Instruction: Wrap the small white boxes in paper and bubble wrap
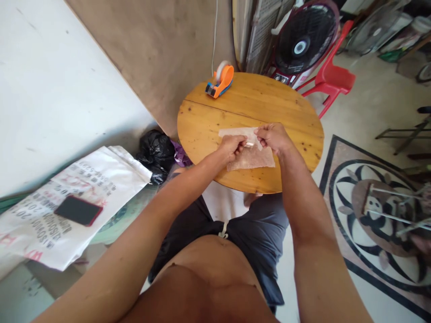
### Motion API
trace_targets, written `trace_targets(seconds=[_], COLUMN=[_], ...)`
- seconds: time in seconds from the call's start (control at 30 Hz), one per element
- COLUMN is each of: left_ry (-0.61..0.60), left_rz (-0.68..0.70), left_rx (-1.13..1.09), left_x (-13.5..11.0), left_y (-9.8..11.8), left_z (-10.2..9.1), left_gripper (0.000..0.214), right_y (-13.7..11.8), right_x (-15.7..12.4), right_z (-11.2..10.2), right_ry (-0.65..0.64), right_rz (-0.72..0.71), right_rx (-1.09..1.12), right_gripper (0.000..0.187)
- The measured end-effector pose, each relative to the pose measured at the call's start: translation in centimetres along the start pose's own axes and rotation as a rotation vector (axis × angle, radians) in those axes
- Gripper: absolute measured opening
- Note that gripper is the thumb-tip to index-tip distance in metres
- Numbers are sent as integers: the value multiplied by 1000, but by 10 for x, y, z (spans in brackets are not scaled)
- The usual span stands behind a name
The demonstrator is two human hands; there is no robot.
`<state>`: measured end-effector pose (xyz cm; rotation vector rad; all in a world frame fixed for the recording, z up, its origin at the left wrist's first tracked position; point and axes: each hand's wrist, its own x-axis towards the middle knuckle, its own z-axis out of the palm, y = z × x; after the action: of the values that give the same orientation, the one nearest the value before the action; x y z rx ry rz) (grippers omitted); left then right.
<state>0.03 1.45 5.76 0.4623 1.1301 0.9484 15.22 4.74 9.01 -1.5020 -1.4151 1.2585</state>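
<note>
A translucent sheet of what looks like bubble wrap (252, 158) lies over the near part of the round wooden table (208, 121), with its far edge folded or lifted. My left hand (233, 147) is closed in a pinch on the left side of the sheet. On the right, my right hand (273, 137) pinches the sheet's upper right corner between thumb and fingers. A small shiny patch (249, 144) shows between the two hands; I cannot tell what it is. An orange and blue tape dispenser (222, 80) with a roll of clear tape stands near the table's far left edge.
A black phone (78, 210) lies on a white printed sack (111, 179) at the left. Black plastic bags (155, 150) sit beside the table against the wall. Behind the table stand a fan (305, 38) and a red chair (336, 76). A patterned floor inlay (350, 193) lies right.
</note>
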Motion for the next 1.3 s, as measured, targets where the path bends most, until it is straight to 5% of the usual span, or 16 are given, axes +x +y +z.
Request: trace_targets(seconds=[0.5, 1.07, 1.3], left_ry=[-23, -19, 13], left_rz=[-29, -1, 3], left_rx=[-49, -43, 23], left_x=[-7, -1, 0], left_y=[2, -3, -3], left_z=[0, 0, 0], left_gripper=[32, 35, 34], right_y=[10, 17, 23], right_x=[4, 14, 25], right_z=[6, 13, 12], right_ry=[40, 144, 194], right_rz=[53, 10, -41], right_rx=[-20, -412, -637], right_gripper=[30, 8, 14])
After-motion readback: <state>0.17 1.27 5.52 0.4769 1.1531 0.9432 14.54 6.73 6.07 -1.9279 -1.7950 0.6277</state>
